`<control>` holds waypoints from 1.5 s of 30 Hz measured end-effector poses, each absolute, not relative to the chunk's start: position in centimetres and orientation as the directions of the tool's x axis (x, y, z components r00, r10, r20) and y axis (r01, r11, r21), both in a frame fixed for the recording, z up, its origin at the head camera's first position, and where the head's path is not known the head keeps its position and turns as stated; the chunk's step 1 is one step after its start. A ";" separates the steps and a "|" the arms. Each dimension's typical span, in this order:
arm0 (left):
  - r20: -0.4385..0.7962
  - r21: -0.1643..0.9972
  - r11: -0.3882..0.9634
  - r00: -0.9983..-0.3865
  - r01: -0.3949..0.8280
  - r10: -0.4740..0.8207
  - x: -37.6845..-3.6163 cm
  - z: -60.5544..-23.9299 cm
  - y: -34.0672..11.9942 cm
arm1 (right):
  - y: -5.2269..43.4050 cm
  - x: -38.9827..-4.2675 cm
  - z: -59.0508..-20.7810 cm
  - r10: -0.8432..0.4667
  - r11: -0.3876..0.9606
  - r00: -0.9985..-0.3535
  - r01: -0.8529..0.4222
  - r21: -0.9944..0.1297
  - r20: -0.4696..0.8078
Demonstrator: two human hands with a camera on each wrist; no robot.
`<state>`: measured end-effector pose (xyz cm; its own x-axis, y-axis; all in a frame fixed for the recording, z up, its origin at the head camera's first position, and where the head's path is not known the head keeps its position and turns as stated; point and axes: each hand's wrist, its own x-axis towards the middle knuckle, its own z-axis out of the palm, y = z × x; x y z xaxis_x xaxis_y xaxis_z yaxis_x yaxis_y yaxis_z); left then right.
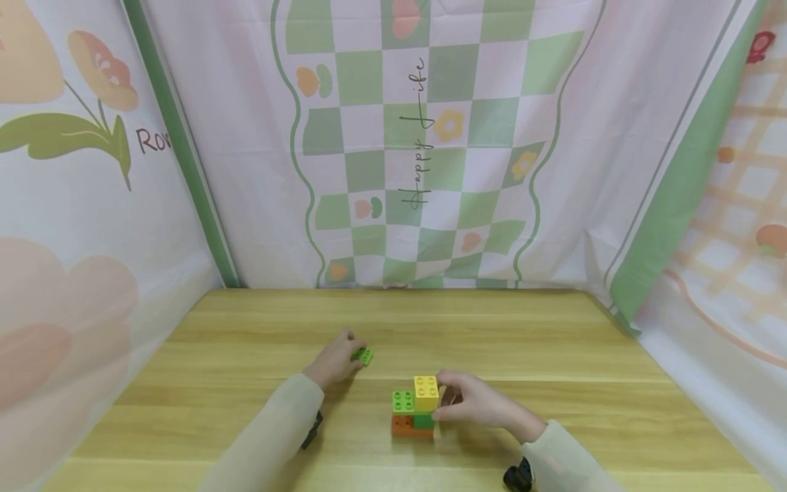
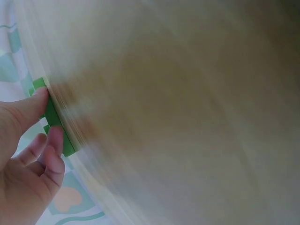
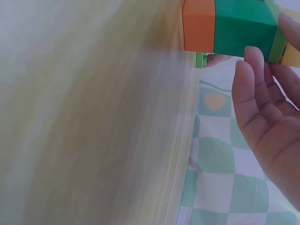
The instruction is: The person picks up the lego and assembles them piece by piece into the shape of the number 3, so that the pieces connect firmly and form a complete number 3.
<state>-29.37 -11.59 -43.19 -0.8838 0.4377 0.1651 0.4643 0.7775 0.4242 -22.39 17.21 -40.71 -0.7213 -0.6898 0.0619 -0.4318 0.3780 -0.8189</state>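
In the head view my left hand point(image 1: 337, 361) pinches a flat light green toy building brick point(image 1: 366, 356) at the table's middle. The left wrist view shows my thumb on one face of this green brick point(image 2: 55, 119), with curled fingertips at its lower part. Nearer to me stands a small stack of bricks: orange point(image 1: 402, 425) at the bottom, dark green point(image 1: 424, 420) above at right, a light green layer point(image 1: 402, 402), and a yellow brick point(image 1: 426, 393) on top at right. My right hand point(image 1: 476, 403) grips the yellow brick's right side between thumb and index finger; other fingertips lie by the dark green brick point(image 3: 243, 28).
The stack and both hands are on a wooden table point(image 1: 522, 328). A printed curtain point(image 1: 406, 171) hangs behind its far edge, with more patterned cloth at the left point(image 1: 92, 239) and right. Each wrist carries a black device point(image 1: 519, 475).
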 end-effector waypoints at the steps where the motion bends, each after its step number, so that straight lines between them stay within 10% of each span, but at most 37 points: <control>1: 0.167 0.419 0.781 -0.885 0.463 0.435 -29.4 -43.2 -11.6 | 17.2 -22.4 -40.7 -0.690 0.377 -0.721 -0.432 -0.820 0.063; 20: 0.361 0.312 0.779 -0.827 0.543 0.432 -29.5 -43.4 -11.4 | 17.2 -22.4 -40.9 -0.694 0.366 -0.716 -0.443 -0.819 0.077; 45: 0.330 0.513 0.700 -0.867 0.497 0.374 -27.8 -42.3 -10.7 | 17.3 -22.5 -41.0 -0.694 0.368 -0.715 -0.452 -0.813 0.083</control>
